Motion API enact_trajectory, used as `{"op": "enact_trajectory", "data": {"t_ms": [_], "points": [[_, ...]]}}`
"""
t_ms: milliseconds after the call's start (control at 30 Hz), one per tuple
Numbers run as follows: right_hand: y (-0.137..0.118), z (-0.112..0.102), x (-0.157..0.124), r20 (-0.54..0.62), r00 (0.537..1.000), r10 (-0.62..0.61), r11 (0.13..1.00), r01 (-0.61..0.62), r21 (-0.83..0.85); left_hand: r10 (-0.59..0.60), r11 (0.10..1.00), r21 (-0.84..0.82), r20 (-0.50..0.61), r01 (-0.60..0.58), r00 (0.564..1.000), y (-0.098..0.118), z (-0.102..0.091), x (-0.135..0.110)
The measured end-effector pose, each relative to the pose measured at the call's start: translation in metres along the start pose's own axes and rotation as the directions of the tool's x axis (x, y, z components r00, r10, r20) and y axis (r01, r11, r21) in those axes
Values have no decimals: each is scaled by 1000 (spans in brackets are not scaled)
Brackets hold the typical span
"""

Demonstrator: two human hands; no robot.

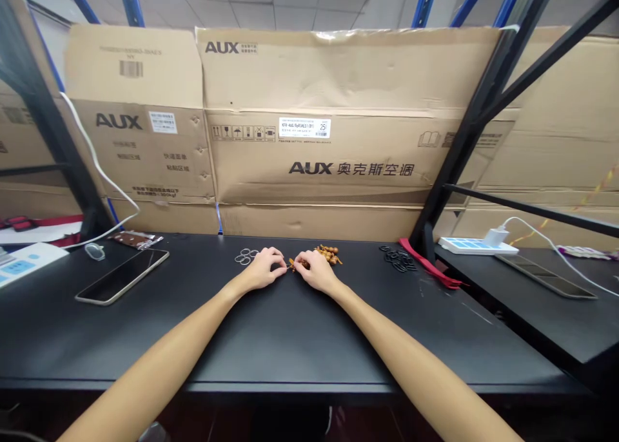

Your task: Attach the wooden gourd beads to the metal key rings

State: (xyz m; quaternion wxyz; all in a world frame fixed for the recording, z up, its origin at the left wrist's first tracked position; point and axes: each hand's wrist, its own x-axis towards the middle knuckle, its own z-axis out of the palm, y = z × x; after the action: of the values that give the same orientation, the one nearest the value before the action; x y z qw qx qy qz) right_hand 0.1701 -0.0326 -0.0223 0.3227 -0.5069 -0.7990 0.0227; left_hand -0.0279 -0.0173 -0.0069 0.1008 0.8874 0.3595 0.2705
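**Bench, hands at work.**

Item 1: left hand (264, 269), palm down at bench centre, fingertips at one end of a bead strand (292, 264); whether they grip it is too small to tell.

Item 2: right hand (315, 270), fingers pinched on the strand. The hands are together, knuckles close, with the strand between them, just above the bench.

Item 3: bead pile (327, 254), small wooden beads, just behind the right hand.

Item 4: metal rings (246, 256), loose cluster behind the left hand.

Item 5: black rings (398, 258), heaped right of the beads, beside a red strap (428, 263).

Item 6: phone (122, 276), face up on the black bench (145, 339), left of the hands, below a brown strap (135, 240).

Item 7: power strip (29, 261), far left, with a white cable (99, 168) running up behind.

Item 8: second power strip (476, 245) with charger, on a side table (522, 313), near a dark tablet or phone (546, 276).

Item 9: flattened AUX cartons (338, 75), stood upright behind the bench.
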Motion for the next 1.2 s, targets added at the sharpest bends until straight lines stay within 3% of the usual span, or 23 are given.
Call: {"op": "enact_trajectory", "data": {"t_ms": [200,433,600,767,967,1200], "points": [[-7,-4,-1,38,995,-96,991,92,98,4,1000,23,12,-4,1000,3,0,1],[-1,-2,1,7,1000,26,1000,-26,-11,15,1000,2,15,-15,1000,0,-1,1],[-5,-3,-1,5,1000,-31,995,30,99,-7,1000,6,20,7,1000,4,-1,0],[-8,-4,-2,21,995,-103,985,99,144,42,998,36,23,-43,999,2,1,0],[1,1,1,-17,1000,15,999,-15,52,40,999,19,0,-40,999,-2,-2,2],[-2,-1,1,-22,997,69,997,-69,17,42,999,7,4,-42,999,-5,-3,2]]}}
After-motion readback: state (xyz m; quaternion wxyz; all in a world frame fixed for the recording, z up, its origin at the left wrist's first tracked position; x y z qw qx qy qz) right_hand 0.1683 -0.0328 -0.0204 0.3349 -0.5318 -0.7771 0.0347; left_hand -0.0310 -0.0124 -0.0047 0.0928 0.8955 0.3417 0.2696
